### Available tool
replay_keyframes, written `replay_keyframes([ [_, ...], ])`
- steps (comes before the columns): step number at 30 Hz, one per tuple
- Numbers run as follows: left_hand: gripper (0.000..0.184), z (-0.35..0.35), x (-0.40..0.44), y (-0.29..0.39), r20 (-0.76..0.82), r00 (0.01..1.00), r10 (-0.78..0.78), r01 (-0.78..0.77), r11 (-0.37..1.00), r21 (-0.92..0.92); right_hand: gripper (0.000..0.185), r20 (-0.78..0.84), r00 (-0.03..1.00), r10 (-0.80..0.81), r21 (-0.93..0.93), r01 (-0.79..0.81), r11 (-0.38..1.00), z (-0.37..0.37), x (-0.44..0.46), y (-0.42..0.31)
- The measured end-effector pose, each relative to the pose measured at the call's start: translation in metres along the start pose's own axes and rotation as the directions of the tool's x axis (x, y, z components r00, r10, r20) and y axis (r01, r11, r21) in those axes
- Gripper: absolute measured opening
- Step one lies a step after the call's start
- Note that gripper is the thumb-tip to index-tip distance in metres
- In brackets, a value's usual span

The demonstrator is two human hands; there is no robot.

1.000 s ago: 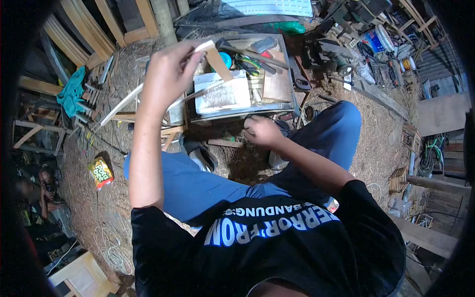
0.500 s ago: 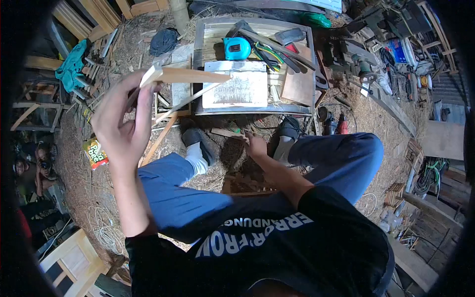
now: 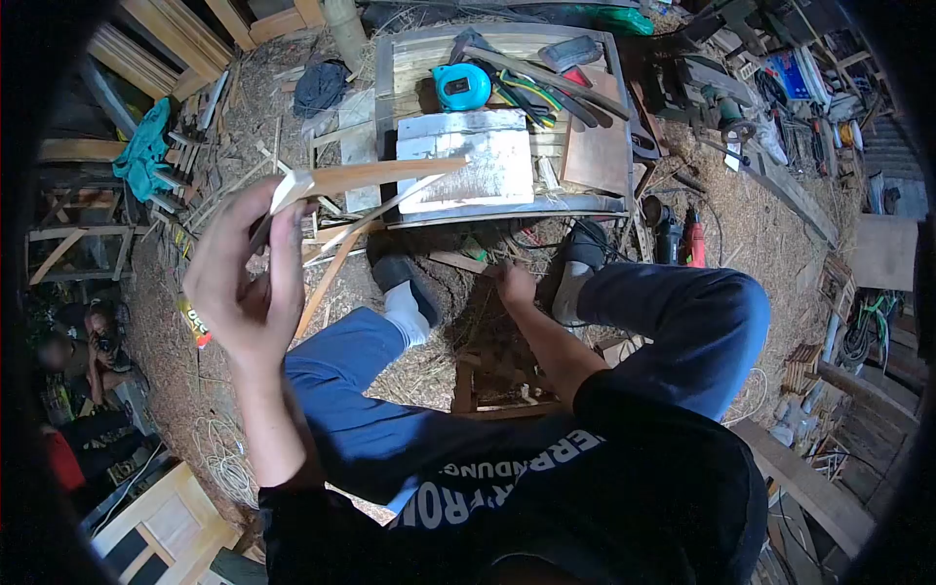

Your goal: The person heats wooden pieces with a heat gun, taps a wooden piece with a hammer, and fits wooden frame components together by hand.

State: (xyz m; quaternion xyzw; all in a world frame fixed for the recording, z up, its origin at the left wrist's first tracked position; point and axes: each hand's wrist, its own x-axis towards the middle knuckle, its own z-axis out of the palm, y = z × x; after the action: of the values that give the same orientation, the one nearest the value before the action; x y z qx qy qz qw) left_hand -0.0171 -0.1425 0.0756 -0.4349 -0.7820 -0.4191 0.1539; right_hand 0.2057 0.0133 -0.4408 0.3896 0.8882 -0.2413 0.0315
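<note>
Raised at the left, my left hand [image 3: 249, 273] pinches the end of a pale wooden strip [image 3: 375, 175], which points right across a whitish block [image 3: 468, 166]. Low between my feet, my right hand [image 3: 516, 286] has its fingers curled at the end of a small flat wood piece [image 3: 456, 260]; the fingertips are partly hidden. The block lies on a low wooden worktable [image 3: 409, 58]. Behind it are a turquoise tape measure [image 3: 462, 87], a hammer [image 3: 546, 74] and pliers [image 3: 526, 97]. A brown board [image 3: 597, 136] lies to their right.
A red tool [image 3: 695, 240] stands right of the table, near a handsaw [image 3: 643, 136]. A wooden frame [image 3: 466, 382] lies between my legs. At the left are a snack bag [image 3: 193, 320], coiled cord [image 3: 226, 463], a teal cloth [image 3: 146, 151] and seated people [image 3: 93, 356].
The view has shifted, showing more floor. My left hand has moved left and lower relative to the table with the strip, now nearly level. My right hand has reached down to the wood piece.
</note>
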Motion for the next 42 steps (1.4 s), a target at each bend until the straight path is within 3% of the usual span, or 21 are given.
replay_keyframes([
  [1, 0.016, 0.001, -0.001, 0.0, -0.005, 1.0, 0.019, -0.018, 1.0, 0.011, 0.026, -0.015, 0.999, -0.036, -0.034, 0.035, 0.999, -0.002, -0.002, 0.001],
  [4, 0.016, 0.005, -0.003, 0.006, -0.018, 0.997, 0.07, -0.069, 0.997, 0.047, 0.031, 0.216, 0.976, -0.004, 0.09, -0.016, 0.996, -0.014, -0.007, 0.0],
  [7, 0.015, 0.002, -0.006, 0.011, 0.043, 0.999, -0.022, 0.022, 1.0, -0.004, 0.037, 0.235, 0.968, -0.091, 0.212, 0.04, 0.976, -0.051, -0.021, -0.011],
  [8, 0.014, 0.004, -0.007, 0.009, 0.015, 1.0, -0.025, 0.025, 0.998, -0.057, 0.04, 0.189, 0.963, -0.192, 0.31, 0.127, 0.942, -0.068, -0.025, -0.014],
  [11, 0.014, -0.004, -0.003, 0.01, 0.037, 0.999, 0.022, -0.021, 1.0, -0.016, 0.039, 0.197, 0.941, -0.275, 0.424, 0.171, 0.89, -0.113, -0.012, -0.028],
  [12, 0.013, -0.004, -0.004, 0.006, 0.012, 1.0, 0.014, -0.014, 1.0, -0.002, 0.035, 0.204, 0.95, -0.237, 0.412, 0.136, 0.901, -0.129, -0.009, -0.034],
  [15, 0.013, -0.015, 0.004, 0.012, -0.003, 0.999, 0.037, -0.037, 0.998, -0.049, 0.032, 0.089, 0.931, -0.354, 0.599, 0.234, 0.766, -0.197, 0.005, -0.045],
  [17, 0.013, -0.021, 0.01, 0.016, -0.015, 1.0, 0.027, -0.029, 0.996, -0.08, 0.03, 0.059, 0.886, -0.46, 0.631, 0.324, 0.705, -0.25, 0.004, -0.051],
  [19, 0.014, -0.025, 0.016, 0.016, -0.02, 0.999, 0.041, -0.043, 0.996, -0.078, 0.028, 0.102, 0.914, -0.393, 0.783, 0.17, 0.599, -0.301, -0.005, -0.06],
  [21, 0.015, -0.026, 0.024, 0.014, -0.009, 0.997, 0.073, -0.074, 0.996, -0.044, 0.024, 0.177, 0.965, -0.193, 0.891, -0.073, 0.448, -0.327, 0.003, -0.058],
  [22, 0.015, -0.027, 0.029, 0.014, 0.011, 0.997, 0.08, -0.08, 0.996, -0.028, 0.02, 0.175, 0.935, -0.308, 0.937, -0.062, 0.343, -0.349, 0.013, -0.061],
  [23, 0.015, -0.028, 0.036, 0.014, 0.033, 0.996, 0.086, -0.086, 0.996, -0.01, 0.018, 0.071, 0.963, -0.259, 0.94, 0.022, 0.34, -0.364, 0.018, -0.068],
  [26, 0.016, -0.032, 0.056, 0.024, 0.088, 0.992, 0.09, -0.093, 0.995, 0.032, 0.02, 0.076, 0.983, -0.167, 0.881, 0.013, 0.473, -0.381, 0.058, -0.079],
  [28, 0.015, -0.029, 0.069, 0.03, 0.135, 0.987, 0.085, -0.094, 0.994, 0.06, 0.022, -0.173, 0.913, -0.37, 0.621, 0.393, 0.678, -0.372, 0.084, -0.088],
  [30, 0.016, -0.022, 0.078, 0.039, 0.139, 0.983, 0.118, -0.121, 0.992, 0.018, 0.028, 0.042, 0.99, -0.138, 0.368, 0.113, 0.923, -0.401, 0.073, -0.12],
  [33, 0.016, -0.003, 0.086, 0.035, 0.153, 0.966, 0.207, -0.214, 0.976, 0.028, 0.03, -0.121, 0.901, -0.417, 0.377, 0.43, 0.82, -0.36, 0.101, -0.121],
  [34, 0.017, -0.001, 0.085, 0.038, 0.17, 0.972, 0.162, -0.165, 0.986, 0.002, 0.03, -0.112, 0.889, -0.444, 0.302, 0.456, 0.837, -0.362, 0.102, -0.122],
  [37, 0.017, 0.012, 0.085, 0.035, 0.158, 0.964, 0.215, -0.219, 0.976, 0.007, 0.031, -0.272, 0.757, -0.594, 0.001, 0.618, 0.786, -0.372, 0.102, -0.121],
  [41, 0.019, 0.02, 0.085, 0.035, 0.179, 0.961, 0.213, -0.226, 0.973, 0.054, 0.031, -0.197, 0.722, -0.663, 0.171, 0.691, 0.702, -0.403, 0.104, -0.137],
  [42, 0.019, 0.023, 0.085, 0.034, 0.185, 0.959, 0.213, -0.229, 0.971, 0.071, 0.033, -0.299, 0.555, -0.777, 0.144, 0.831, 0.538, -0.407, 0.105, -0.143],
])
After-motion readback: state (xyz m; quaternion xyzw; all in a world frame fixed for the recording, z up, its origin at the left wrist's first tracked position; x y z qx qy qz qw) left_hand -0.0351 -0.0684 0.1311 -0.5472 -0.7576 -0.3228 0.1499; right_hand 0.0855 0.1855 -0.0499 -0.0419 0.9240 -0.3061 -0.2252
